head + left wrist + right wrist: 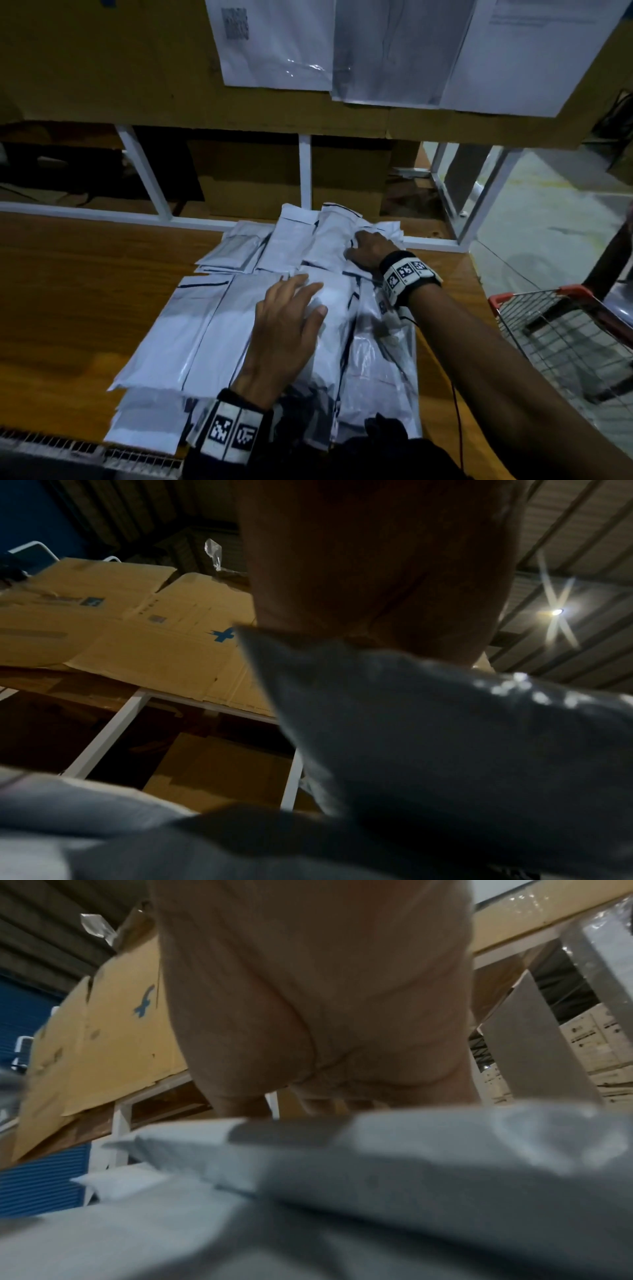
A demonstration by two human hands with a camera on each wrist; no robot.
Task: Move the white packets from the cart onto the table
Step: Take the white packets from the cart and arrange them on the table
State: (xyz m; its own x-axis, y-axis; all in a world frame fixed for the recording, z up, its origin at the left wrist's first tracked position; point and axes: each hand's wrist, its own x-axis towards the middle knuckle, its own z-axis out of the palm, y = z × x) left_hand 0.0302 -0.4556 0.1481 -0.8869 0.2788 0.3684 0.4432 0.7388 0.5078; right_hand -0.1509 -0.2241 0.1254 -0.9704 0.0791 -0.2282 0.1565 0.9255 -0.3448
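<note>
Resting hands: both lie on the heap of white plastic packets [205,329] spread over the brown wooden table [68,291].
Left hand [286,330]: flat, fingers straight, palm pressing the near packets; nothing grasped.
Right hand [371,251]: on the far packets, fingers bent down onto them; whether they pinch one I cannot tell.
Writing: printed sheets in clear sleeves [394,48] hang on the cardboard wall, text too blurred to read; a blue mark [222,635] shows on a cardboard panel.
Wire cart with red rim [561,335]: right of the table, no packets visible inside.
</note>
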